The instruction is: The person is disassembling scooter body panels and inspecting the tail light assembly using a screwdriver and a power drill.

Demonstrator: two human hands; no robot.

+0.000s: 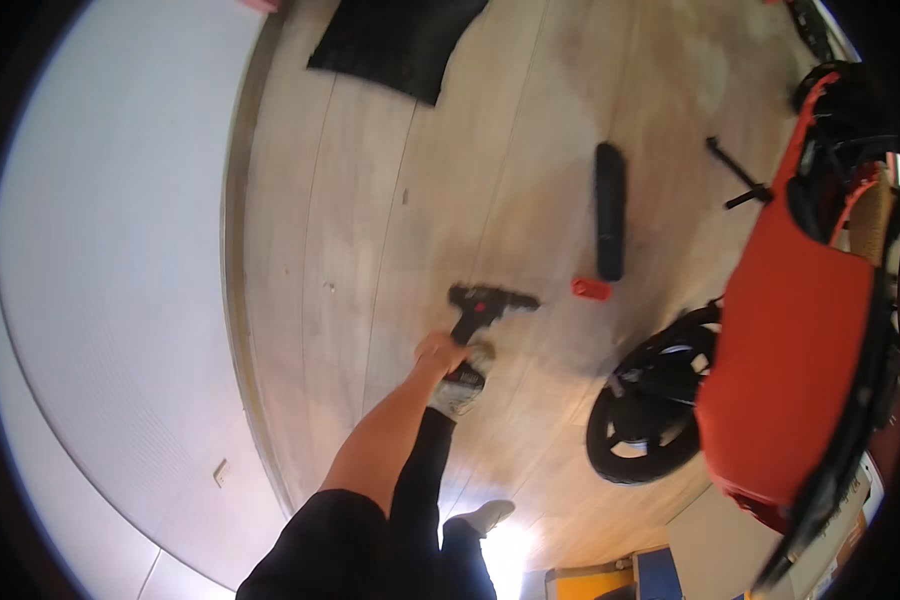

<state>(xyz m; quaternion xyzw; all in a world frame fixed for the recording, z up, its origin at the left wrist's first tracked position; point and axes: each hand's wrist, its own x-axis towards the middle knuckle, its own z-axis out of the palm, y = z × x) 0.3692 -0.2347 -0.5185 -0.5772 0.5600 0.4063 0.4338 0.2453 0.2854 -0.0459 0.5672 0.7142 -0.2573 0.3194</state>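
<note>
"Over the wood-plank floor [370, 300], which tool is held, and where?"

"You hold a black cordless drill [482, 306] in your left hand [440, 355], near the centre of the head view. Its chuck end is directed to your right. Its lower end overlaps one light-coloured shoe [457, 399] in the view."

"State of the fingers?"

"Your left fingers are curled around the drill's handle; the exact seat of each fingertip is too blurred to tell. Your right hand is outside the view, so its finger state cannot be told."

"Parts to the right of the tool?"

"You have a small red part [591, 289] on the floor, just beside the near end of a long black bar [610, 215]. Farther right, locate a red-bodied vehicle [790, 350] and, at its side, a black spoked wheel [660, 390]."

"Other references?"

"Ahead of you, a black mat [400, 45] lies on the floor. On your left, a white panel [120, 230] borders the planks."
</note>
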